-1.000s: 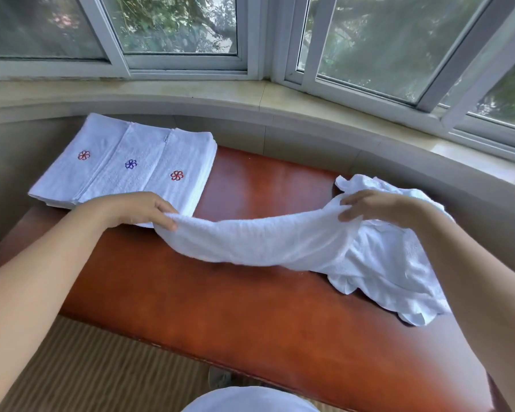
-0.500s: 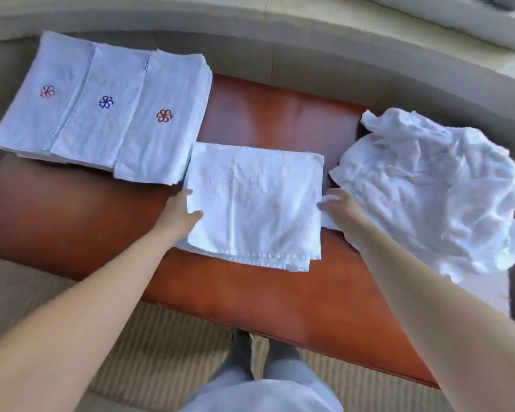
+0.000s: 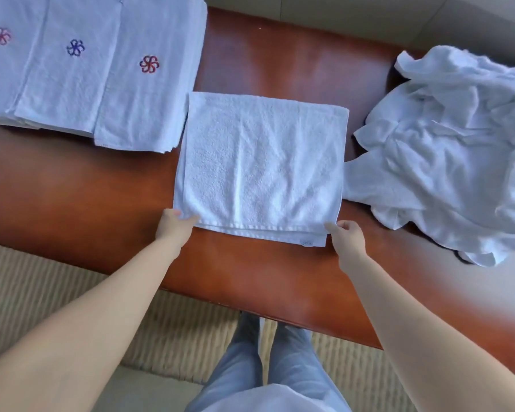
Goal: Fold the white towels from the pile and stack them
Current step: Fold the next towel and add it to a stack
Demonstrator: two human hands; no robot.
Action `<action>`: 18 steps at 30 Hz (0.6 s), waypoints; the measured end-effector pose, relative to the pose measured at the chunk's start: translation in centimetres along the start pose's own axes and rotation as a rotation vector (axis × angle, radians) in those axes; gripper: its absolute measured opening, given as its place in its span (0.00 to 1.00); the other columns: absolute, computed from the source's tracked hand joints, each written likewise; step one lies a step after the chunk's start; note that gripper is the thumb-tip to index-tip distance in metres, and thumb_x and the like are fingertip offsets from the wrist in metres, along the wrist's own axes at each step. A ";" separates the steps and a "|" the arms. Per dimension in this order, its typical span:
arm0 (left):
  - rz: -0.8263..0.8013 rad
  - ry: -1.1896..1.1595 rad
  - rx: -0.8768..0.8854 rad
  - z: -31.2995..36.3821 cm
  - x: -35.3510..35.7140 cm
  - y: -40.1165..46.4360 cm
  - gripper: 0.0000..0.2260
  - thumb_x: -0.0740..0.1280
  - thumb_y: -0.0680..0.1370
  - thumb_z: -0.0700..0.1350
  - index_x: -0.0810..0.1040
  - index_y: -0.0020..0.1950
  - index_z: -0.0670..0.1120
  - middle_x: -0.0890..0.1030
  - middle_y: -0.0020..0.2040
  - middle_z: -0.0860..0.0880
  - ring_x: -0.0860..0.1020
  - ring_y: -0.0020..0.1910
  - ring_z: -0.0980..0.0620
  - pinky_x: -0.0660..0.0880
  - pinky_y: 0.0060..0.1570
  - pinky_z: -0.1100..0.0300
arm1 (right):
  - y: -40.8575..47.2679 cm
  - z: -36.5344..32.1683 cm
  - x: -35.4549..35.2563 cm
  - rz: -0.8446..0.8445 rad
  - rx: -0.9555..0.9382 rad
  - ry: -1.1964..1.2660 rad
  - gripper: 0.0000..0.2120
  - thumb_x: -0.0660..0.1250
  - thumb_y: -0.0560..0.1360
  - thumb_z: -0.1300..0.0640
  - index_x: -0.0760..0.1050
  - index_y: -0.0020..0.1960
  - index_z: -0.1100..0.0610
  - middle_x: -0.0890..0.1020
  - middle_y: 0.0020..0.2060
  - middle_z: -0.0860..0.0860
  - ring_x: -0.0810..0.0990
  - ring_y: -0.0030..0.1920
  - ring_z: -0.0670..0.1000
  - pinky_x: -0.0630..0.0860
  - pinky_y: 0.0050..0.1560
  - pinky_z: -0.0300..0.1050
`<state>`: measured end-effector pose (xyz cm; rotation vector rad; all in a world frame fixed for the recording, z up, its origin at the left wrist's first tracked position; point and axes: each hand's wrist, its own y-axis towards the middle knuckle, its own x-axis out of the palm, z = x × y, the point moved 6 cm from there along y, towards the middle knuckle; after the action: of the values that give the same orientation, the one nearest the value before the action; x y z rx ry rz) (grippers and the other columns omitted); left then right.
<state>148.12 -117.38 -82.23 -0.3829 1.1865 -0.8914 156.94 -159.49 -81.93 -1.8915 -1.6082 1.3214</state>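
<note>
- A white terry towel folded in half [image 3: 259,168] lies flat on the glossy reddish-brown wooden table [image 3: 87,185], roughly at the middle of the tabletop, with a small label at its near right corner.
- The left hand [image 3: 174,226] grips the towel's near left corner, thumb on top of the cloth and fingers curled underneath.
- The right hand [image 3: 347,239] pinches the near right corner, its fingertips closed together on the edge of the upper layer.
- A crumpled pile of unfolded white towels [image 3: 458,156] sits on the right end of the table; one flap of it touches the folded towel's right edge.
- Three overlapping stacks of folded white towels with small embroidered flowers [image 3: 81,69] rest on the far left of the table, the nearest stack just beside the flat towel's far left corner.
- Below the table edge, the person's light blue trousers [image 3: 268,367] stand on a beige ribbed floor mat [image 3: 42,292].
</note>
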 end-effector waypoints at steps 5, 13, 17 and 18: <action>0.045 0.026 0.080 1.0 0.2 0.8 0.11 0.72 0.76 0.46 0.78 0.57 0.45 0.81 0.58 0.45 0.81 0.49 0.43 0.76 0.42 0.54 | -0.6 -0.1 0.1 -0.024 -0.040 0.106 0.05 0.68 0.77 0.57 0.73 0.49 0.56 0.81 0.43 0.53 0.83 0.44 0.50 0.80 0.53 0.50; 0.011 0.203 -0.019 1.7 0.3 0.9 0.24 0.74 0.77 0.49 0.75 0.68 0.39 0.71 0.68 0.39 0.78 0.57 0.39 0.78 0.49 0.52 | -1.2 -0.5 0.1 -0.078 -0.079 0.141 0.06 0.70 0.76 0.55 0.73 0.47 0.56 0.85 0.48 0.53 0.87 0.42 0.44 0.82 0.44 0.42; 0.008 0.058 0.159 3.0 -0.6 0.5 0.10 0.70 0.77 0.46 0.76 0.54 0.42 0.78 0.51 0.46 0.78 0.47 0.44 0.72 0.40 0.55 | -1.8 -0.9 0.1 -0.081 -0.110 0.173 0.06 0.69 0.75 0.56 0.73 0.48 0.56 0.85 0.50 0.55 0.88 0.44 0.47 0.83 0.49 0.47; -0.005 -0.031 0.194 3.2 -1.3 0.3 0.09 0.70 0.77 0.46 0.76 0.51 0.42 0.79 0.49 0.47 0.79 0.45 0.46 0.74 0.42 0.53 | -2.2 -1.3 -0.3 -0.065 -0.126 0.211 0.07 0.69 0.74 0.56 0.74 0.50 0.56 0.85 0.50 0.55 0.88 0.44 0.48 0.82 0.48 0.46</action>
<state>151.04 -116.81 -80.42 -0.2413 1.0605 -0.9921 156.67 -158.68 -79.55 -1.9586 -1.6616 0.9785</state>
